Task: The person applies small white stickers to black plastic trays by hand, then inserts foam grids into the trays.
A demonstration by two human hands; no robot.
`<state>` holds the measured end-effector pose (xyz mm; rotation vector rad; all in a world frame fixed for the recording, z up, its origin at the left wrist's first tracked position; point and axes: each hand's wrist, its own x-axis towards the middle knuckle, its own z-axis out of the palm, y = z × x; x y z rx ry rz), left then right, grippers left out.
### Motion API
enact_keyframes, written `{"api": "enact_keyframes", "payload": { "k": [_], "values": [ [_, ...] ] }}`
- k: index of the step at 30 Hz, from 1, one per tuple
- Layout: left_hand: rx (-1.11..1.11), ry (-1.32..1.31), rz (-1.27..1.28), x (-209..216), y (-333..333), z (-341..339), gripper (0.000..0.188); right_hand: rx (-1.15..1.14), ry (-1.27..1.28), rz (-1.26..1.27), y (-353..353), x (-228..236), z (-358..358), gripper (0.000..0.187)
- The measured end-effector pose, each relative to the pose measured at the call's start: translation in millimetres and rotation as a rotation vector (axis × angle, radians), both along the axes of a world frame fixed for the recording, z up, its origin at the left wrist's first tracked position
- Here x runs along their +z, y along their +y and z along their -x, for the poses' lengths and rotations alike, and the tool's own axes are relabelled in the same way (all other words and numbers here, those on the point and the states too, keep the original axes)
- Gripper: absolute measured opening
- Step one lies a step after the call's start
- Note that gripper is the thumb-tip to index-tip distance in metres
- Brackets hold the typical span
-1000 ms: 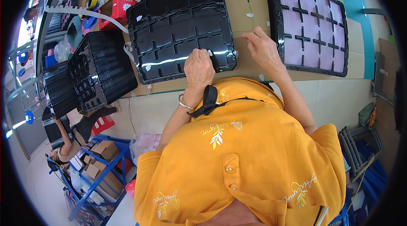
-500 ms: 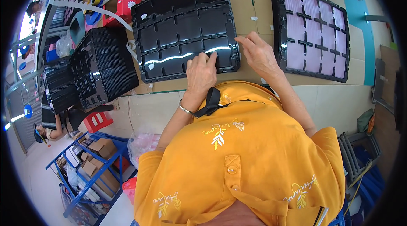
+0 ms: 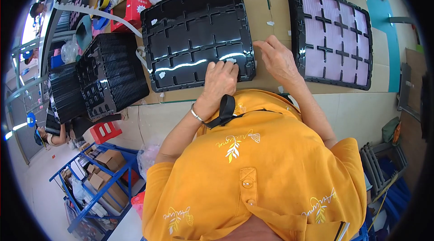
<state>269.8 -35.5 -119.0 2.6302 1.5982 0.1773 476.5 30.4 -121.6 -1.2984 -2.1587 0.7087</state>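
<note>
A black plastic tray with raised cross-shaped dividers lies in front of me, its glossy surface catching a bright streak of light. My left hand is over its near edge with the fingers curled; what they hold, if anything, is hidden. Beside those fingertips a small white scrap shows on the tray. Just off the tray's right edge, my right hand has thumb and forefinger pinched together, and anything between them is too small to make out. Two more white bits are on the tray's left side.
To the right stands another black tray with pinkish sheets under its dividers. Stacked black trays are at the left. Behind lie a red box, yellow tape, clear plastic bags and pink sheets. A notched white strip curves toward the tray.
My left hand has drawn slightly right and toward me, uncovering a white scrap by its fingertips. The right hand has barely moved and stays pinched.
</note>
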Motion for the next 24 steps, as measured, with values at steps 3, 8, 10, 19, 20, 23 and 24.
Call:
{"api": "enact_keyframes", "payload": {
  "k": [3, 8, 10, 19, 20, 23, 24],
  "values": [
    [0.123, -0.128, 0.013, -2, 6, -2, 0.013, -0.026, -0.006, 0.018, 1, -3, -5, 0.023],
    [0.243, -0.127, -0.078, -8, 15, -16, 0.013, -0.027, -0.011, 0.023, 0, -6, -7, 0.022],
    [0.257, -0.083, -0.088, -10, 16, -16, 0.013, -0.021, -0.013, 0.023, 0, -6, -7, 0.021],
    [0.331, -0.101, -0.134, -13, 11, -6, 0.005, -0.02, -0.036, 0.03, -1, -6, -10, 0.021],
    [0.338, -0.115, -0.139, -13, 10, -5, 0.005, -0.025, -0.037, 0.04, -1, -6, -10, 0.021],
    [0.344, -0.126, -0.157, -14, 6, -3, 0.005, -0.024, -0.037, 0.035, -2, -5, -9, 0.021],
    [0.347, -0.128, -0.157, -15, 5, -1, 0.005, -0.02, -0.035, 0.021, -3, -5, -8, 0.021]
  ]
}}
